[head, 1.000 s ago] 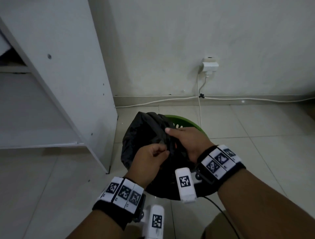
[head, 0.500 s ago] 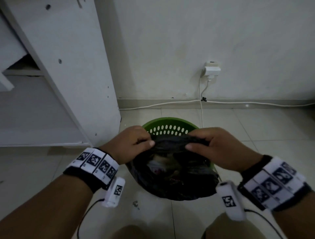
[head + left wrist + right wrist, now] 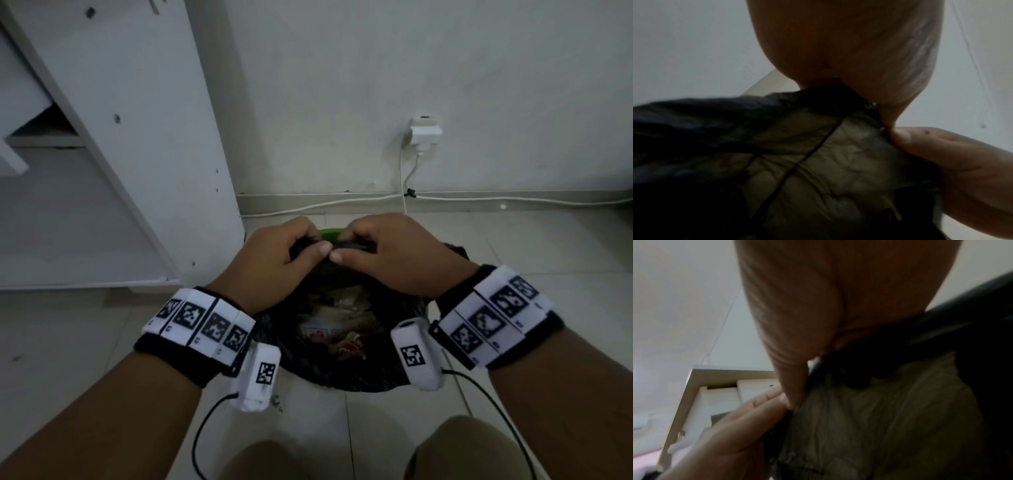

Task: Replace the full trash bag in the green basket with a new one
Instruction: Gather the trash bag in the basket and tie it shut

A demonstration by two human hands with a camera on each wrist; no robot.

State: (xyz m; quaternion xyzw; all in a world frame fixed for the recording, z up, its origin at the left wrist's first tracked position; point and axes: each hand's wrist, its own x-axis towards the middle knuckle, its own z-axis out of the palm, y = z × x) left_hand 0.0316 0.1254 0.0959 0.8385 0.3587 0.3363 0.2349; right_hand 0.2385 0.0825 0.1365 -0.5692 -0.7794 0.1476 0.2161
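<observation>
A black trash bag full of paper and wrappers sits in the green basket, of which only a sliver of the far rim shows behind my hands. My left hand and right hand are side by side at the bag's far top edge. Each pinches the gathered black plastic between thumb and curled fingers, and the thumbs nearly touch. In the left wrist view the bag is stretched thin under the pinching left hand. The right wrist view shows the bag bunched at my right hand.
A white cabinet stands close on the left of the basket. Behind it is a white wall with a socket and plug, and cables run along the skirting. Tiled floor lies to the right; my knees are at the bottom edge.
My hands, spread apart along the bag's rim half a second ago, have come together at the far edge, bunching the plastic. The camera has dropped closer over the basket.
</observation>
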